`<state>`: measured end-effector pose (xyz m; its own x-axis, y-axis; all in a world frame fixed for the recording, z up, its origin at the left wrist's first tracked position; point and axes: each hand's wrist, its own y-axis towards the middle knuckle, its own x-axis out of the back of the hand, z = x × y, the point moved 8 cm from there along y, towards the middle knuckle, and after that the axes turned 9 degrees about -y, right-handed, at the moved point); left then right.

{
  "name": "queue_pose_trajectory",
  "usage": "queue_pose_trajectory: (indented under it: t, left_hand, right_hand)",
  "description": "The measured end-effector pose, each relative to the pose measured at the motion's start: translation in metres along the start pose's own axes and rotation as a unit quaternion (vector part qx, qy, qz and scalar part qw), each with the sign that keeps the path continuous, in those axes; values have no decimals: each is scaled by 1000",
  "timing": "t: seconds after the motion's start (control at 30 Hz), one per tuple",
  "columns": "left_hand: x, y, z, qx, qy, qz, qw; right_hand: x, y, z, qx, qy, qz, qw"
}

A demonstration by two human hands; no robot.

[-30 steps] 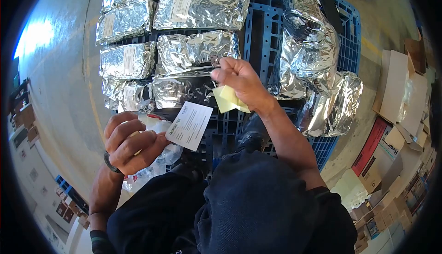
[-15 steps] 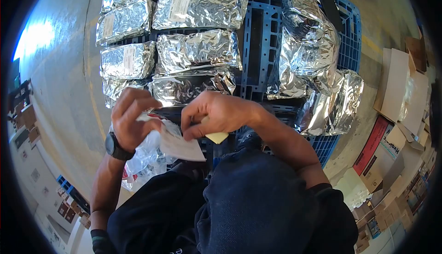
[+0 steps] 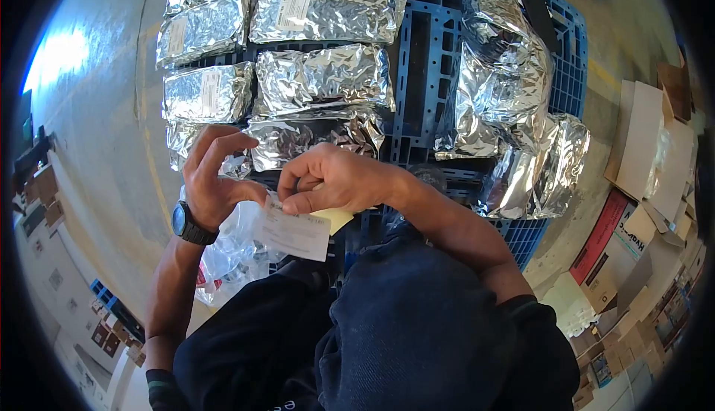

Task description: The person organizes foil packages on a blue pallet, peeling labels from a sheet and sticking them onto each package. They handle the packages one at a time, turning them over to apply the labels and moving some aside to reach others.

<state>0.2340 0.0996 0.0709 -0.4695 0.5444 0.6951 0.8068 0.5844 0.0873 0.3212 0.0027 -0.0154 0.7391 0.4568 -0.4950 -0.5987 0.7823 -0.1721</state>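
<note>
In front of my lap, a white printed label (image 3: pixel 294 234) hangs tilted, its printed side facing me. My right hand (image 3: pixel 324 180) pinches its upper edge between thumb and fingers. A piece of yellow paper (image 3: pixel 339 221) shows behind the label, under the same hand. My left hand (image 3: pixel 212 176), with a dark watch on the wrist, has its index finger and thumb spread wide apart. Its thumb tip is right at the label's upper left corner. Just beyond both hands lies a silver foil package (image 3: pixel 287 141).
More foil packages (image 3: pixel 324 79), some with white labels, lie in rows on a blue plastic pallet (image 3: pixel 424 46). Others are stacked on the right (image 3: pixel 499 87). Clear plastic wrap (image 3: pixel 234 243) lies below my left hand. Cardboard boxes (image 3: pixel 607 251) stand at the right.
The label has turned so its print shows more plainly. My right hand has moved slightly left along its upper edge, and my left fingers have risen a little.
</note>
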Motion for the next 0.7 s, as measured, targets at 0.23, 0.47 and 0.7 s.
queue_pose_trajectory:
  t: [0.23, 0.47, 0.7]
  left_hand:
    - [3, -5, 23, 67, 31, -20, 997]
    - [-16, -11, 24, 81, -2, 44, 996]
    - [-20, -12, 26, 81, -16, 67, 994]
  right_hand:
    - [96, -25, -16, 60, -75, -366, 926]
    - [165, -43, -25, -27, -233, -539, 809]
    - [163, -44, -9, -42, -372, -556, 742]
